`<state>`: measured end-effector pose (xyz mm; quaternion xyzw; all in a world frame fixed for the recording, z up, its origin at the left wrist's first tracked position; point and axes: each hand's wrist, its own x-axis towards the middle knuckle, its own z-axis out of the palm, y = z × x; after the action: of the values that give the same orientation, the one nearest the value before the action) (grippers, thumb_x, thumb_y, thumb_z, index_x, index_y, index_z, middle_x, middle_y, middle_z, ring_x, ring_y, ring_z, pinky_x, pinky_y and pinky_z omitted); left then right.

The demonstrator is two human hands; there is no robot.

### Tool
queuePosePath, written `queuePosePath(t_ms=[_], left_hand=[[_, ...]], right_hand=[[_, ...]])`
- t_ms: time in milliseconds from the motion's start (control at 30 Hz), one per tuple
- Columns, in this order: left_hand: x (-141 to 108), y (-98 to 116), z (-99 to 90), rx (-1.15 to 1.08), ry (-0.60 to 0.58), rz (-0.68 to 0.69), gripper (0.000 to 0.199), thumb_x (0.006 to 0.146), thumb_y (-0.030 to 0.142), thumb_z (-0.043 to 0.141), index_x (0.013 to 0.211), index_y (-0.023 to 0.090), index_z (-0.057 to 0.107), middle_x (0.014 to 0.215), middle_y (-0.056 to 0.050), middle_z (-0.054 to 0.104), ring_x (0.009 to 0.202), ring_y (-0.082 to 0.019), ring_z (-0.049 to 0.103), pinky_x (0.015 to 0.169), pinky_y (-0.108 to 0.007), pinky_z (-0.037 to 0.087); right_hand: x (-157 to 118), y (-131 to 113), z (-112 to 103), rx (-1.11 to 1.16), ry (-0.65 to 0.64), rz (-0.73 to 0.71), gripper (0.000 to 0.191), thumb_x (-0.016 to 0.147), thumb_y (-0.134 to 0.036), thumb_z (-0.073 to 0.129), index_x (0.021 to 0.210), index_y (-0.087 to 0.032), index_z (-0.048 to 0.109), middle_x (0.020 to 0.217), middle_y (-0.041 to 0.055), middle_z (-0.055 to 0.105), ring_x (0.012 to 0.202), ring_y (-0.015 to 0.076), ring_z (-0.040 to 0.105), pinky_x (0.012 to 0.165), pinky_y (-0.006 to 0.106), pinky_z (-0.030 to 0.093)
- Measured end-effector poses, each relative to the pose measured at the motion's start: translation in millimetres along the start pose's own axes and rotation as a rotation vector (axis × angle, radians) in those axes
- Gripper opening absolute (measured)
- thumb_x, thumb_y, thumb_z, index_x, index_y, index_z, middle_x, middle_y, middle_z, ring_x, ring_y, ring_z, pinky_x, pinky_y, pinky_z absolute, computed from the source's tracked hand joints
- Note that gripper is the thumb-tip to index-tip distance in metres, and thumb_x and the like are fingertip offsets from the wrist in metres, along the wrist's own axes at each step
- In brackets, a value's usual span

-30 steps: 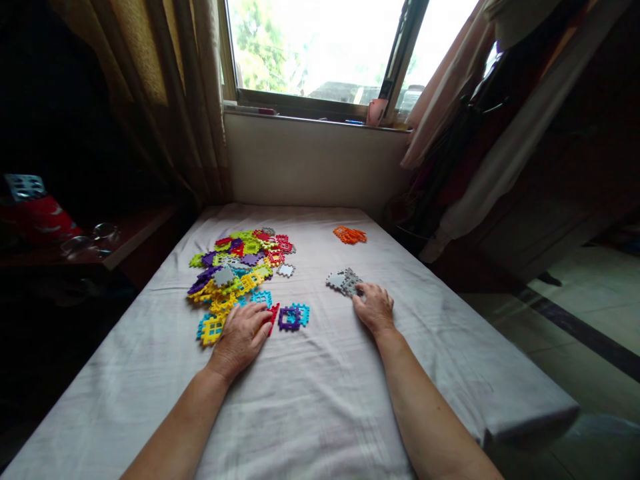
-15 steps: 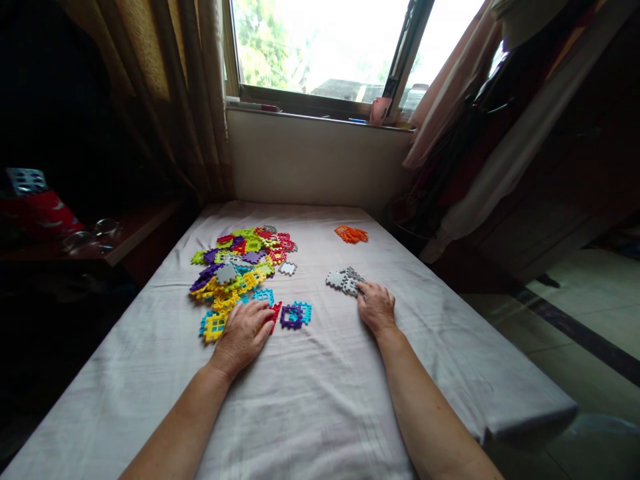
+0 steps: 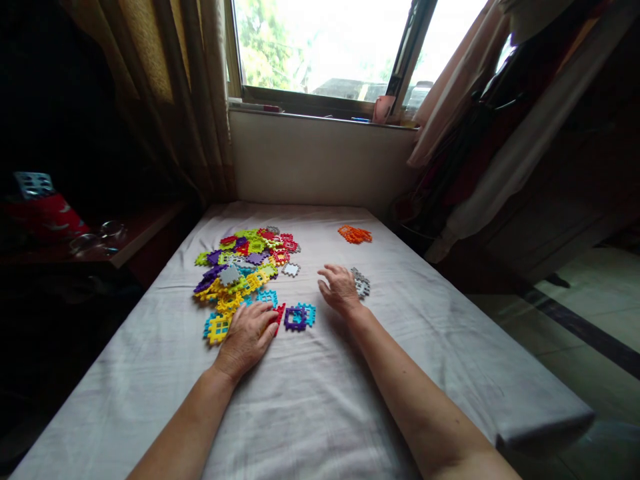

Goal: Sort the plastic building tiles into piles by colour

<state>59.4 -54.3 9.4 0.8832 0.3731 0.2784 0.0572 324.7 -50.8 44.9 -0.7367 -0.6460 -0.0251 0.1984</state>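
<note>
My left hand (image 3: pixel 250 333) lies flat at the near edge of a mixed heap of toothed plastic building tiles (image 3: pixel 235 280), its fingers over a red tile (image 3: pixel 281 319). Yellow window-like tiles (image 3: pixel 219 329) show beside its wrist side. A purple square frame tile (image 3: pixel 295 318) overlaps a blue one just right of that hand. My right hand (image 3: pixel 340 288) is open above the cloth with fingers apart and nothing visible in them. It partly hides a small pile of grey tiles (image 3: pixel 361 283). One light grey tile (image 3: pixel 291 269) lies alone by the heap.
Orange tiles (image 3: pixel 355 234) form a separate pile at the far right of the cloth-covered table (image 3: pixel 310 400). A side shelf at left carries glasses (image 3: pixel 100 239) and a red patterned container (image 3: pixel 45 217). A pink cup (image 3: pixel 383 109) stands on the windowsill. Clothes hang at right.
My right hand has left the grey pile and moved left toward the mixed heap, its fingers spreading. My left hand has stayed on the red tile.
</note>
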Motion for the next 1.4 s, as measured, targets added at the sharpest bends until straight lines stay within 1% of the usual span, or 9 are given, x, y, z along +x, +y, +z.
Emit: queuePosePath(t_ms=[200,400,533,700,767,867,1000,1200,1400], left_hand=[[0.5,-1.1,0.1,-0.006,-0.020,-0.002,0.026,0.094,0.037,0.049,0.108,0.028,0.069,0.124,-0.005,0.067,0.120,-0.025,0.056,0.110,-0.054,0.034],[1.0,-1.0,-0.8,-0.012,-0.008,-0.004,0.026,0.095,0.038,0.049,0.107,0.028,0.070,0.124,-0.005,0.067,0.120,-0.025,0.056,0.112,-0.055,0.033],[1.2,-0.9,-1.2,-0.019,-0.023,0.000,0.026,0.095,0.037,0.049,0.109,0.028,0.069,0.124,-0.005,0.067,0.120,-0.024,0.056,0.112,-0.054,0.034],[0.2,-2.6,1.1,0.000,-0.008,0.002,0.026,0.094,0.037,0.050,0.108,0.029,0.070,0.124,-0.005,0.067,0.120,-0.025,0.057,0.111,-0.053,0.035],[-0.4,-3.8,2.1,0.011,-0.008,0.001,0.027,0.094,0.038,0.049,0.108,0.029,0.070,0.124,-0.005,0.068,0.120,-0.026,0.057,0.110,-0.054,0.036],[-0.9,-5.2,3.0,0.020,-0.006,-0.003,0.027,0.094,0.039,0.048,0.108,0.030,0.070,0.123,-0.006,0.068,0.121,-0.027,0.057,0.109,-0.057,0.036],[-1.0,-4.9,3.1,0.020,0.002,-0.002,0.028,0.094,0.039,0.048,0.107,0.029,0.070,0.123,-0.006,0.068,0.120,-0.026,0.058,0.109,-0.056,0.036],[-1.1,-2.8,2.8,0.021,0.003,-0.011,0.030,0.094,0.039,0.048,0.115,0.028,0.067,0.123,-0.007,0.068,0.120,-0.025,0.058,0.111,-0.054,0.035],[1.3,1.8,0.7,0.048,0.094,-0.008,0.031,0.095,0.036,0.044,0.115,0.027,0.066,0.125,-0.007,0.067,0.119,-0.024,0.058,0.110,-0.051,0.037]], right_hand=[[40.0,-44.4,25.7,-0.051,-0.129,-0.079,0.044,0.089,-0.044,0.057,0.129,-0.026,0.060,0.141,0.0084,0.054,0.128,0.0262,0.045,0.101,0.040,0.034],[37.3,-47.1,29.7,-0.077,-0.141,-0.113,0.026,0.094,-0.039,0.051,0.102,-0.024,0.071,0.112,0.0062,0.071,0.111,0.0224,0.055,0.092,0.035,0.034],[21.2,-29.2,17.8,-0.031,-0.025,-0.068,0.031,0.099,-0.032,0.042,0.099,-0.022,0.070,0.100,0.0072,0.073,0.100,0.0198,0.059,0.089,0.032,0.032],[10.4,24.8,-3.4,0.024,0.187,0.243,0.037,0.098,-0.030,0.036,0.099,-0.020,0.072,0.093,0.0072,0.072,0.089,0.0191,0.061,0.079,0.028,0.034],[9.0,46.7,-10.2,0.042,0.204,0.368,0.039,0.098,-0.032,0.035,0.095,-0.020,0.073,0.086,0.0061,0.072,0.081,0.0182,0.060,0.072,0.027,0.033],[8.2,66.3,-16.2,0.067,0.115,0.488,0.041,0.098,-0.033,0.035,0.090,-0.021,0.073,0.083,0.0056,0.073,0.072,0.0167,0.059,0.065,0.027,0.032],[6.3,69.8,-17.1,0.012,0.052,0.547,0.041,0.098,-0.034,0.035,0.094,-0.022,0.075,0.088,0.0076,0.073,0.080,0.0192,0.061,0.070,0.028,0.035],[-1.3,67.5,-9.0,-0.001,0.218,0.507,0.040,0.095,-0.032,0.038,0.119,-0.024,0.070,0.110,0.0102,0.072,0.100,0.0247,0.059,0.085,0.037,0.038],[-6.8,65.8,-0.7,0.087,0.285,0.460,0.039,0.093,-0.029,0.044,0.123,-0.020,0.067,0.108,0.0102,0.072,0.102,0.0245,0.058,0.087,0.035,0.036]])
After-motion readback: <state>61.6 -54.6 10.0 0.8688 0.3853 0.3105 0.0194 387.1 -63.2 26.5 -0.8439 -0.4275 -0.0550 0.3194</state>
